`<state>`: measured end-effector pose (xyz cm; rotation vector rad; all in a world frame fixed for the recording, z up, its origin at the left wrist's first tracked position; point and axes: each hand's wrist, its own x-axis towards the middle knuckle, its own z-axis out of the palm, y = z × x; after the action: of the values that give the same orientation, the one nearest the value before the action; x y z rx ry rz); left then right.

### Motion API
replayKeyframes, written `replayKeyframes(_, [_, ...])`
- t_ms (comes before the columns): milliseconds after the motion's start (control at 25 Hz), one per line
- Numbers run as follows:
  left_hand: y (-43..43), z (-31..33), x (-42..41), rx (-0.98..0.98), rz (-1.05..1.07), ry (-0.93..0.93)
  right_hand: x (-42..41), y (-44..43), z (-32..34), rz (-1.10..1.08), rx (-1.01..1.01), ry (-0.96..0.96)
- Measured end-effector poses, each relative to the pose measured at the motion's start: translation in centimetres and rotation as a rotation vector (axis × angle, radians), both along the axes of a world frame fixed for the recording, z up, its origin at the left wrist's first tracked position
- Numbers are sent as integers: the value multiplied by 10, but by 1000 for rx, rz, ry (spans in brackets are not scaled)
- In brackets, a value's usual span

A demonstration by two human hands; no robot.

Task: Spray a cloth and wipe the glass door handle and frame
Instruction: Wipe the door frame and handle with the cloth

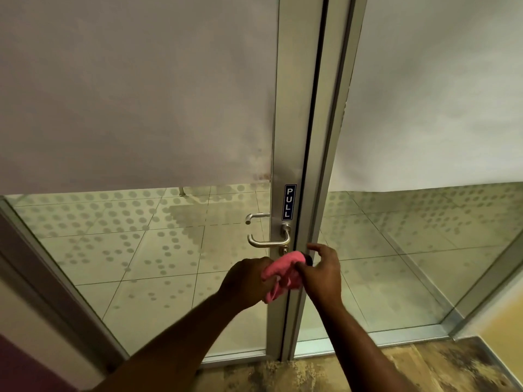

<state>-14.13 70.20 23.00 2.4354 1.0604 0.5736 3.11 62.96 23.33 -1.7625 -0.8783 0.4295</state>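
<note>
A pink cloth (283, 271) is bunched between both hands just below the door handle. My left hand (246, 281) grips its left side. My right hand (322, 274) pinches its right edge, with the index finger raised near the frame. A small dark object shows behind the cloth at my right fingers; I cannot tell what it is. The steel lever handle (268, 243) juts left from the aluminium door frame (291, 137), under a blue PULL sticker (289, 201). The cloth sits in front of the frame, just below the lock. No spray bottle is in view.
The glass door (141, 108) on the left is frosted above and dotted below. A fixed glass panel (424, 108) stands right of the frame. A second handle (256, 217) shows behind the glass. Tiled floor lies beyond, and mottled brown flooring (368, 369) at my feet.
</note>
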Motion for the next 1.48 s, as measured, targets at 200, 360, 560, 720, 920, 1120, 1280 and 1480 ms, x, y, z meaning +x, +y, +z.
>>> replayKeyframes(200, [-13,-5,12,159,86,-140,-23,-6,-27,113,30,529])
replayKeyframes(360, [-14,-7,22,230,-181,-39,-27,8,-20,157,54,786])
replayKeyframes(560, [24,27,16,503,-343,-56,-8,23,-13,35,86,765])
replayKeyframes(720, [96,87,21,783,-78,2,0,37,-4,-117,116,612])
replayKeyframes(920, [166,158,31,1025,50,124,13,65,23,-184,297,343])
replayKeyframes(1120, [209,160,35,1148,100,206,24,105,46,-170,470,-5])
replayKeyframes(1280, [226,151,41,1261,164,222,36,145,52,-148,401,-301])
replayKeyframes(1480, [227,152,43,1311,165,194,32,183,17,-55,228,-703])
